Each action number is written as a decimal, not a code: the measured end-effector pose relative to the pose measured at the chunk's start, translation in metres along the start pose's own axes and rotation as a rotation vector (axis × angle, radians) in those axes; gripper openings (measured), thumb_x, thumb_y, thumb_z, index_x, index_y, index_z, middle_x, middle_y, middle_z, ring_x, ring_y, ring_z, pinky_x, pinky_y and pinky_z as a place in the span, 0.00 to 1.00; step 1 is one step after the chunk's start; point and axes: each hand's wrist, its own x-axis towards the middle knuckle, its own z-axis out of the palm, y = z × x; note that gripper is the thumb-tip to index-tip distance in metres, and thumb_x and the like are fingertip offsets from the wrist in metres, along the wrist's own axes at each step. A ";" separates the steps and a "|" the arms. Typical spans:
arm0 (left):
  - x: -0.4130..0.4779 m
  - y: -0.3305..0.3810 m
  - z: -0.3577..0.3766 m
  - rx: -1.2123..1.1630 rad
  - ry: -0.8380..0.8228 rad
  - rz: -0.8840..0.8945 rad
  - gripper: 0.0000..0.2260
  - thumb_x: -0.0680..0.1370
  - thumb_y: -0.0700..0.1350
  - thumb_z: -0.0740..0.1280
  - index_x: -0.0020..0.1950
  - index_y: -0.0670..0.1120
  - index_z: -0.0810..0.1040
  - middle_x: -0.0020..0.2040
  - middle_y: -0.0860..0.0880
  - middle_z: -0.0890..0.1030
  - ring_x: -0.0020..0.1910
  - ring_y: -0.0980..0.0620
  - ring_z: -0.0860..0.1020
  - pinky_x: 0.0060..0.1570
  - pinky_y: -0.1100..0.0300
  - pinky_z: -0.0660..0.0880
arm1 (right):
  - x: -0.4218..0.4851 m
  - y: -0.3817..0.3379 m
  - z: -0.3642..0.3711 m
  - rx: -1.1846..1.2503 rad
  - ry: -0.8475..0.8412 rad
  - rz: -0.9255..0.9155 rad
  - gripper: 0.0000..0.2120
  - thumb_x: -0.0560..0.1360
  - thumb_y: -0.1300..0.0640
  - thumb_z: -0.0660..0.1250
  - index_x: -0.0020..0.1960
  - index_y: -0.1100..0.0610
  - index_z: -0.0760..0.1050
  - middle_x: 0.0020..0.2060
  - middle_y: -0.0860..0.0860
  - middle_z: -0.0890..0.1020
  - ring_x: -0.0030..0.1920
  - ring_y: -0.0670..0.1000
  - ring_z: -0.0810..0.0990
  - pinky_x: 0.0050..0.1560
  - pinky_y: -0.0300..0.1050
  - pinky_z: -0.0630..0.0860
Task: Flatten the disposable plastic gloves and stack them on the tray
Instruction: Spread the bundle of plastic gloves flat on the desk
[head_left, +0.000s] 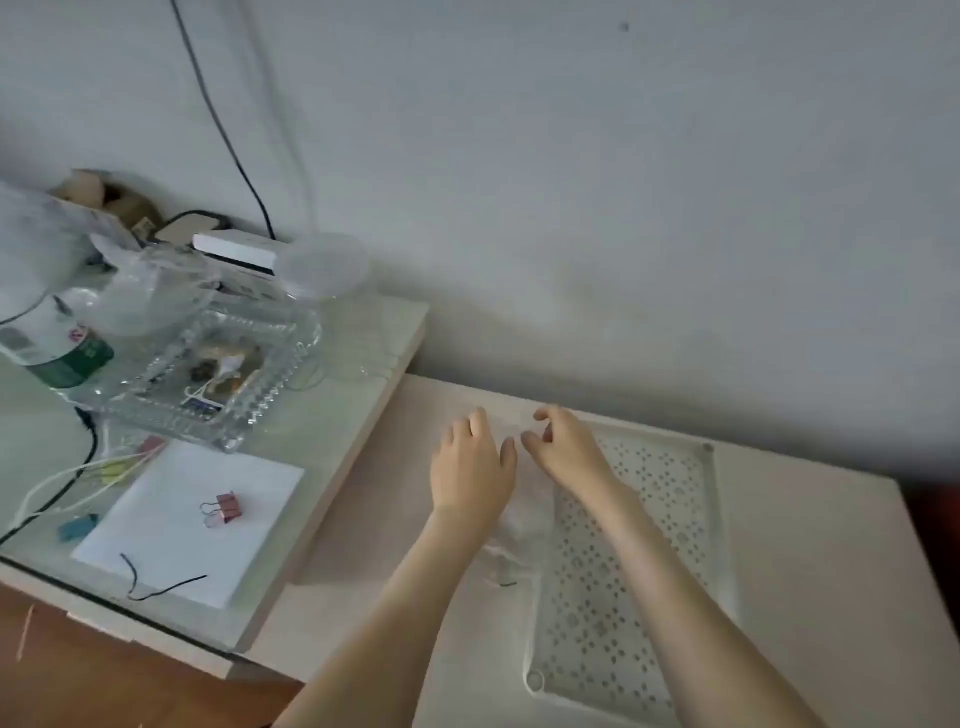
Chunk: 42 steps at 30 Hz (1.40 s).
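Observation:
A thin, clear disposable plastic glove (521, 525) lies on the pale table beside the left edge of the white perforated tray (670, 499), reaching from the wall side toward me. My left hand (470, 470) presses flat on the glove with straight fingers. My right hand (563, 449) hovers at the glove's far end by the tray's corner, thumb and fingers curled and pinching the film. The glove's far end is hard to make out against the table.
To the left stands a higher glass-topped table (332, 415) with a cut-glass dish (218, 379), a bottle (62, 353), cables, a white paper sheet (192, 519) and a pink binder clip (224, 508). The wall runs close behind.

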 end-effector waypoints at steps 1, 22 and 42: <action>0.001 -0.004 0.008 0.013 0.001 -0.029 0.25 0.81 0.54 0.58 0.72 0.40 0.62 0.66 0.42 0.72 0.64 0.43 0.70 0.61 0.52 0.67 | 0.003 0.008 0.004 0.004 -0.025 0.009 0.21 0.77 0.48 0.62 0.67 0.55 0.67 0.59 0.54 0.74 0.57 0.54 0.75 0.50 0.45 0.69; -0.010 -0.041 -0.007 -1.200 -0.294 -0.703 0.20 0.77 0.54 0.67 0.61 0.42 0.74 0.50 0.45 0.79 0.46 0.45 0.78 0.43 0.55 0.74 | -0.041 -0.024 0.007 -0.109 -0.091 -0.089 0.21 0.80 0.50 0.59 0.70 0.57 0.68 0.69 0.55 0.69 0.70 0.55 0.65 0.69 0.50 0.63; -0.064 -0.076 -0.034 -1.612 -0.385 -1.025 0.18 0.79 0.37 0.59 0.68 0.41 0.74 0.60 0.44 0.79 0.60 0.44 0.78 0.44 0.47 0.80 | -0.164 -0.059 -0.007 0.360 0.244 -0.167 0.10 0.75 0.59 0.64 0.38 0.63 0.69 0.33 0.53 0.69 0.33 0.48 0.66 0.37 0.45 0.62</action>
